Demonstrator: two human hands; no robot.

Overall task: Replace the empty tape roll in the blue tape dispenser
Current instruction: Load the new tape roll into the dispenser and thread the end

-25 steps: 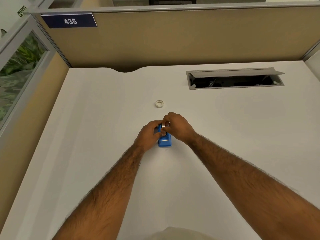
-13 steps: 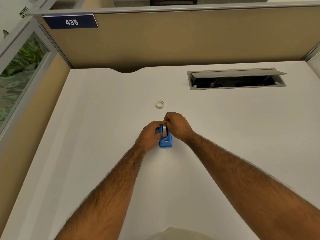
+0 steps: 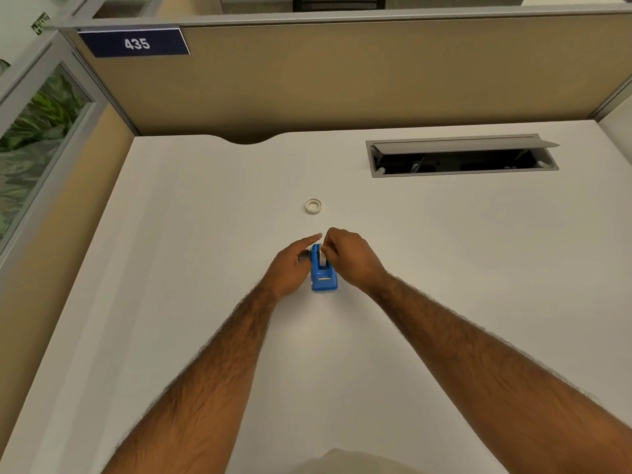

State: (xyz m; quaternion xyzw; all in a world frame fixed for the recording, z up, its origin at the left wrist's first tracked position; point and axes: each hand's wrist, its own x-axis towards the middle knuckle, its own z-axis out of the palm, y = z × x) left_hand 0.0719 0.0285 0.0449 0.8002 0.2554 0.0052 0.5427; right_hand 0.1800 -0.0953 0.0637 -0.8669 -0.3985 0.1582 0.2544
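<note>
White desk [image 3: 444, 268], and the new roll [image 3: 322, 257] has dropped into our blue tape dispenser [image 3: 324, 280]!
Our left hand [image 3: 290, 268] has eased off, forefinger straight alongside; our right hand [image 3: 352, 258] pinches the roll's top. Empty core [image 3: 313, 206] lies apart behind, so seating looks nearly done.

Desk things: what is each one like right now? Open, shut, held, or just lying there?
Dispenser: upright on the desk, white roll inside.
Roll: seated in the dispenser, pinched by the right hand.
Ring: lying flat, untouched.
Left hand: against the dispenser, forefinger straight.
Right hand: fingers curled on the roll.
Hatch: lid open.
</note>
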